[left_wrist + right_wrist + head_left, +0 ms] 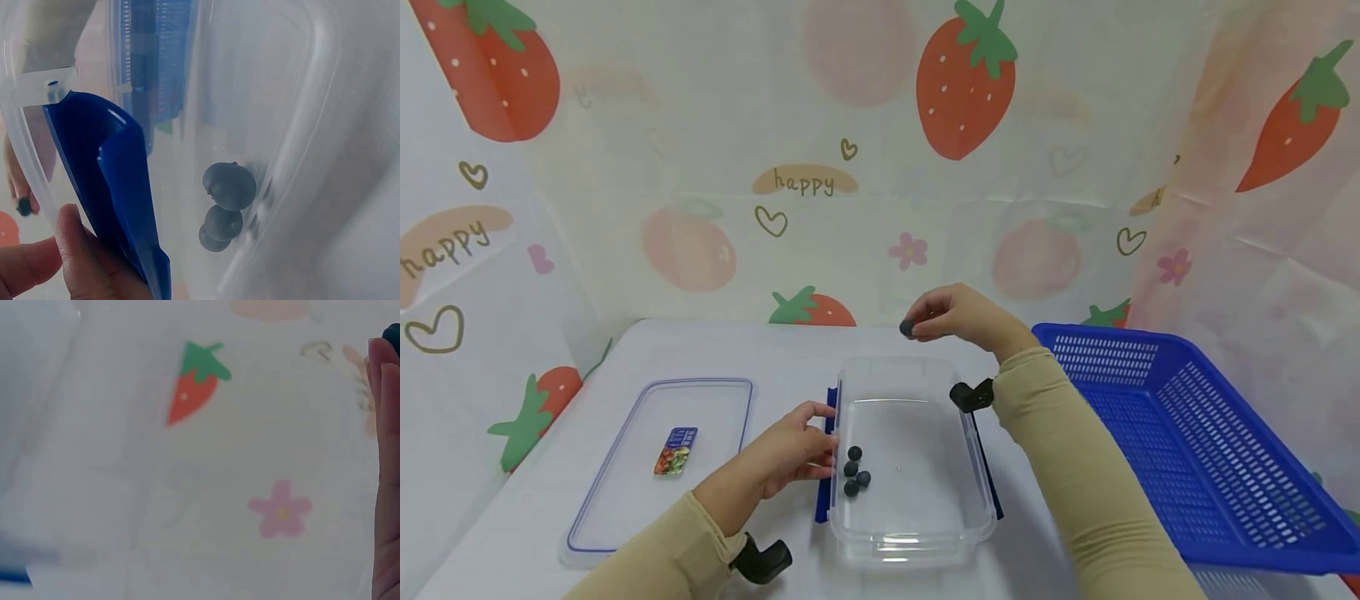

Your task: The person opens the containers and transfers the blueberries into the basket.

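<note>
A clear plastic container (917, 467) with blue side latches stands lidless on the table. Several blueberries (851, 469) sit inside along its left wall; the left wrist view shows these blueberries (230, 186) through the plastic. At the left side my left hand (790, 450) holds the container, fingers at the blue latch (128, 187). Above the container's far end, my right hand (958, 321) pinches one blueberry (907, 328) between thumb and fingertips. In the right wrist view only the edge of the right hand (389, 456) shows, with part of that blueberry (392, 336).
A clear lid with a blue seal (617, 442) lies left, a small colourful card-like label (675, 451) on it. At the right stands a large blue basket (1195, 433). Strawberry-print cloth (880, 275) hangs behind the table and at both sides.
</note>
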Tool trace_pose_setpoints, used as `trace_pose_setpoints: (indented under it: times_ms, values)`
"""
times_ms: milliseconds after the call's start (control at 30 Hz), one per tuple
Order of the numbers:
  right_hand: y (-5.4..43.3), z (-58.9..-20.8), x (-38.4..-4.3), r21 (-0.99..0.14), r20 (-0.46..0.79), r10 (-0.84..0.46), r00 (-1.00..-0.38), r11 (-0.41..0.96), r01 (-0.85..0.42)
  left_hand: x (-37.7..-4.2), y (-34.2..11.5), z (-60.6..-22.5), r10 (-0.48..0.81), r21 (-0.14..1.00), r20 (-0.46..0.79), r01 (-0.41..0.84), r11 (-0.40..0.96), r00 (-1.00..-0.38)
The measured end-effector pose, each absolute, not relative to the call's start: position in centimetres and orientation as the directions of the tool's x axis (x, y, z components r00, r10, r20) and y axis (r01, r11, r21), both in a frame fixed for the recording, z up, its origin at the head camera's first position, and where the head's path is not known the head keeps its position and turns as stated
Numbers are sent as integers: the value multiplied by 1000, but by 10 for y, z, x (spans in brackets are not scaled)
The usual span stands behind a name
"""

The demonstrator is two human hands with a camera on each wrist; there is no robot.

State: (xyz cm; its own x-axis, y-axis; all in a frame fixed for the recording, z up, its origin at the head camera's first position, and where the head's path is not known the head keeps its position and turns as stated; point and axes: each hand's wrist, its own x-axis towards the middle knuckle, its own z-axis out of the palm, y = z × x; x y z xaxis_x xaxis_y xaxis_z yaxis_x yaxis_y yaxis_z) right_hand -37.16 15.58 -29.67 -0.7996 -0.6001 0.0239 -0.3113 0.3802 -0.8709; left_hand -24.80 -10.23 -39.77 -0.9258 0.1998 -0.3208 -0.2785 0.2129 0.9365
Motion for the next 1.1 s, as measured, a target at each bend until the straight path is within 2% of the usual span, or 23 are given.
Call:
trace_pose_setpoints:
  times_ms: [300, 500, 667, 1100]
  values:
    - [238, -282, -370, -874, 115, -480, -870, 368, -319, -249, -103, -400, 200, 937, -322, -281, 209, -925]
    - [299, -276, -355, -888, 97, -309, -946, 403, -223, -248, -102, -399, 201, 937, -321, -279, 212, -925]
    - [343, -285, -350, -923, 90, -271, -958, 338, -183, -248, -102, -398, 201, 936, -321, -278, 216, -925]
    - [379, -312, -347, -901, -48, -225, -973, 430, -55, -248, -101, -397, 193, 934, -325, -282, 220, -926]
